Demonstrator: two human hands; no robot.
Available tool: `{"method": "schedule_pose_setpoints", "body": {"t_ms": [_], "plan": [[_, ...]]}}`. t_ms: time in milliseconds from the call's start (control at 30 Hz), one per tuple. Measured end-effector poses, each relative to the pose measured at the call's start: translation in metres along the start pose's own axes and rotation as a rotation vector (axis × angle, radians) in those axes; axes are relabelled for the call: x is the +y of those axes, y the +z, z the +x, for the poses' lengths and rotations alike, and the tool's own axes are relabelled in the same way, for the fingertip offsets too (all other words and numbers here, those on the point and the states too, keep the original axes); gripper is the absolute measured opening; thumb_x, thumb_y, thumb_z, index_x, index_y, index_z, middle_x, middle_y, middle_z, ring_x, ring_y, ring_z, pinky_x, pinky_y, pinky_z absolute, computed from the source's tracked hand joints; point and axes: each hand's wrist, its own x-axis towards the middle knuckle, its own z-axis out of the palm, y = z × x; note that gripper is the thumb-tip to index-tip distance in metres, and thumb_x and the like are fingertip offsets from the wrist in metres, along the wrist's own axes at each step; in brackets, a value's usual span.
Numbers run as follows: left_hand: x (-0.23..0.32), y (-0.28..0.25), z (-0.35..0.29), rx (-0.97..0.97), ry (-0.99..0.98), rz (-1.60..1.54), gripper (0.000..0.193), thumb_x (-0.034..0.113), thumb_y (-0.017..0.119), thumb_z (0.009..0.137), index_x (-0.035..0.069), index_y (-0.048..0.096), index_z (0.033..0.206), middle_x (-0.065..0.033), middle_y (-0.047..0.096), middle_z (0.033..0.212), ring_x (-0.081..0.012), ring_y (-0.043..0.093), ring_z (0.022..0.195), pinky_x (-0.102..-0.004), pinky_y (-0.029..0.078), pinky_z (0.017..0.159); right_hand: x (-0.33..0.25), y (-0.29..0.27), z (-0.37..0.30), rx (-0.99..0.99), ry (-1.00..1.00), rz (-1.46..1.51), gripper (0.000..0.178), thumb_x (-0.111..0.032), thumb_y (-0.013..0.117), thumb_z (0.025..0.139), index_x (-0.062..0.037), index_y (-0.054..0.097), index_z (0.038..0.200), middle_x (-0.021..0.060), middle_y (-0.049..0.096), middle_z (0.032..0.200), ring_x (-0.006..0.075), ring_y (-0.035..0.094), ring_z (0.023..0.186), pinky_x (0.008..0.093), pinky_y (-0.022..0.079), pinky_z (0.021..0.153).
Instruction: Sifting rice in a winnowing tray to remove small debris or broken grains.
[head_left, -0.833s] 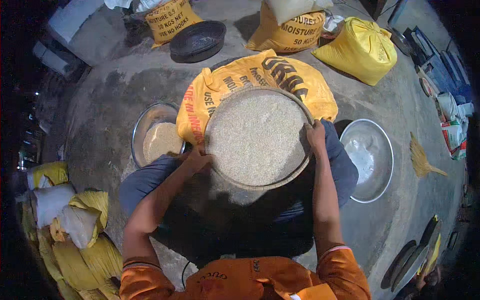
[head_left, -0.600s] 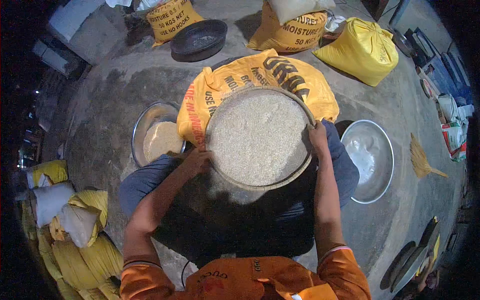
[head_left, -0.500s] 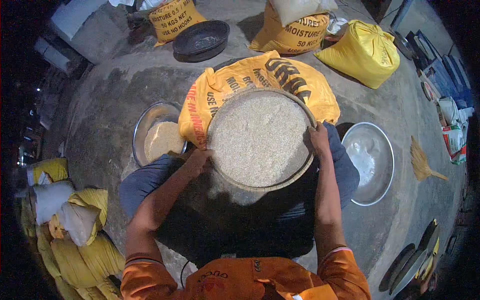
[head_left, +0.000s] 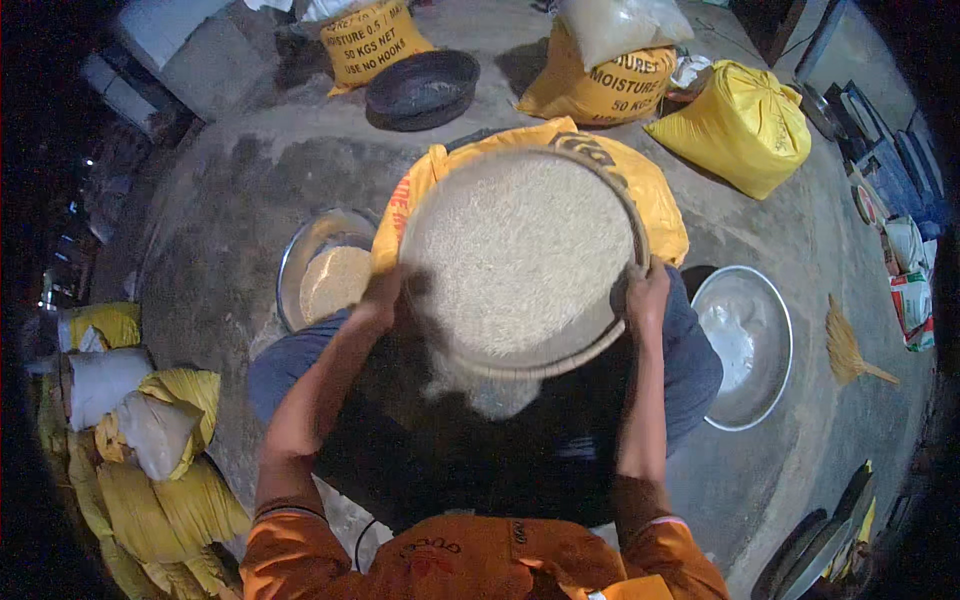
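Between my hands is a round, shallow winnowing tray with a pale rim, held above my lap. A broad layer of whitish grain covers most of it, blurred by motion. My left hand grips the tray's left edge, its fingers partly in shadow. On the right edge my right hand is closed round the rim, thumb toward the inside. Under the tray's far side lies an orange-yellow woven sack, partly hidden by it.
A metal basin with tan grain stands left of my knee; another metal basin is at the right. Farther off are a black basin, full sacks and a yellow sack. A straw broom lies right; folded sacks lie left.
The tray has risen closer and moved slightly left, with its grain now blurred and spread. Both hands have moved with it and keep their grip.
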Motion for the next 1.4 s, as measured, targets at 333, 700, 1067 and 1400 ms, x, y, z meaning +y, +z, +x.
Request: {"method": "schedule_pose_setpoints", "body": {"t_ms": [333,700,1067,1400], "plan": [[-0.012,-0.003,-0.002,-0.028,0.075,-0.049,0.031,0.02,0.06,0.087,0.004,0.059,0.113,-0.01,0.063,0.108,-0.0267,0.059,0.097,-0.0437,0.047,0.09,0.008,0.014,-0.004,0.017,0.125,0.119,0.021,-0.003,0.056,0.082,0.007,0.059,0.1,0.0146,0.063,0.08,0.022,0.058,0.074,0.0366,0.048,0.07],[-0.051,0.012,-0.037,-0.092,0.617,0.354,0.036,0.028,0.066,0.083,0.008,0.06,0.112,-0.0101,0.063,0.101,-0.0233,0.061,0.091,-0.04,0.051,0.076,-0.01,-0.012,-0.011,-0.051,0.259,0.104,0.02,-0.003,0.059,0.082,0.0082,0.058,0.098,0.0163,0.062,0.077,0.0247,0.061,0.076,0.0364,0.048,0.069],[-0.041,-0.052,0.019,-0.007,0.739,1.385,0.037,0.02,0.061,0.084,0.005,0.057,0.117,-0.0172,0.062,0.11,-0.0291,0.059,0.105,-0.0408,0.046,0.093,0.002,-0.01,-0.015,-0.024,0.374,0.397,0.013,-0.002,0.055,0.084,0.0034,0.06,0.094,0.0061,0.058,0.07,0.0142,0.054,0.054,0.0311,0.048,0.054],[-0.044,-0.02,0.008,-0.036,0.306,0.152,0.031,0.025,0.056,0.088,0.004,0.059,0.111,-0.0092,0.061,0.099,-0.0209,0.056,0.092,-0.0368,0.045,0.086,0.012,0.01,-0.015,0.043,0.21,0.345,0.024,-0.003,0.061,0.081,0.0065,0.058,0.103,0.0179,0.063,0.083,0.0183,0.059,0.079,0.0315,0.047,0.073]]}}
